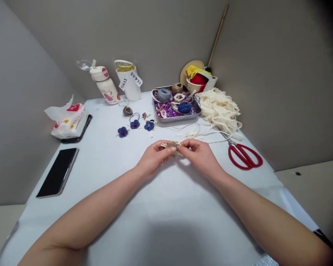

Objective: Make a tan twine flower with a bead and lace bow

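Note:
Between my two hands, above the middle of the table, is a small tan twine piece with cream lace [172, 148]. My left hand [154, 157] pinches its left side, thumb on top. My right hand [199, 153] grips its right edge with thumb and fingertips. The fingers hide much of its shape. Beyond my left hand lie several finished-looking trinkets: a blue flower [122, 132], a second blue flower [134, 124] on a grey band, and a third blue flower [149, 125].
Behind is a metal tray [180, 119] of beads and yarn balls. Cream lace [219, 109] heaps beside it, near red-handled scissors [245, 157]. A phone [57, 173], tissue pack [70, 122], bottle [107, 88] and white cup [131, 87] stand left; a yarn bowl [194, 87] sits behind.

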The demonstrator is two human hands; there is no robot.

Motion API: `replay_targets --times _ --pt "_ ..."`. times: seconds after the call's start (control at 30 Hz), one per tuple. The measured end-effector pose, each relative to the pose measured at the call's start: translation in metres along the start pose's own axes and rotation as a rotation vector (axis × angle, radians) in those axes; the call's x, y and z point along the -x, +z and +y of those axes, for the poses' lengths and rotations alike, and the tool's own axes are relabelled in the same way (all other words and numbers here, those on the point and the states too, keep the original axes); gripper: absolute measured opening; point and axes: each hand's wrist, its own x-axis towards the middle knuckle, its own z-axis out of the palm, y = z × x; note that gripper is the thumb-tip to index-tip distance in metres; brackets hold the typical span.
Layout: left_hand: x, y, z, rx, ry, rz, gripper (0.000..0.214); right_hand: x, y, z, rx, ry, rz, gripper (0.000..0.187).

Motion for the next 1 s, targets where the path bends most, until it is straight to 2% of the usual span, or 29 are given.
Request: replay_targets --times 0.27,0.37,0.47,0.57,0.63,0.67,0.7,0.77,0.8,0.9,1.0 --pt "0.004 0.0 0.011 -0.049 -0.055 -0.013 0.019 0.004 -0.003 0.0 -0.059 -0.013 -0.163 0.029" --pt "0.005 -0.002 0.015 -0.08 -0.054 0.006 0.019 0.004 -0.003 0.0 -0.06 -0.027 -0.151 0.028" --pt "-0.006 -0.017 0.036 -0.132 0.026 0.107 0.023 0.004 -0.004 -0.004 -0.049 -0.034 -0.095 0.027" --pt "-0.038 -0.046 0.075 -0.253 0.268 0.273 0.024 0.002 -0.008 -0.007 -0.023 -0.034 -0.041 0.025" --pt "-0.069 -0.069 0.102 -0.434 0.461 0.436 0.022 0.001 -0.009 -0.007 -0.008 -0.043 -0.04 0.023" --pt "-0.086 -0.08 0.113 -0.536 0.515 0.5 0.02 0.001 -0.009 -0.006 -0.001 -0.051 -0.05 0.022" --pt "-0.103 -0.088 0.122 -0.652 0.521 0.538 0.017 0.001 -0.009 -0.005 0.007 -0.06 -0.06 0.021" --pt "-0.136 -0.101 0.131 -0.928 0.404 0.596 0.015 0.001 -0.008 -0.003 0.04 -0.075 -0.076 0.019" --pt "-0.15 -0.104 0.132 -0.979 0.366 0.605 0.014 0.001 -0.007 -0.003 0.063 -0.082 -0.083 0.017" --pt "-0.185 -0.102 0.128 -1.08 0.311 0.612 0.011 0.002 -0.004 -0.002 0.135 -0.128 -0.103 0.013" --pt "-0.207 -0.092 0.122 -1.168 0.26 0.582 0.01 0.002 -0.004 -0.002 0.182 -0.208 -0.126 0.01"
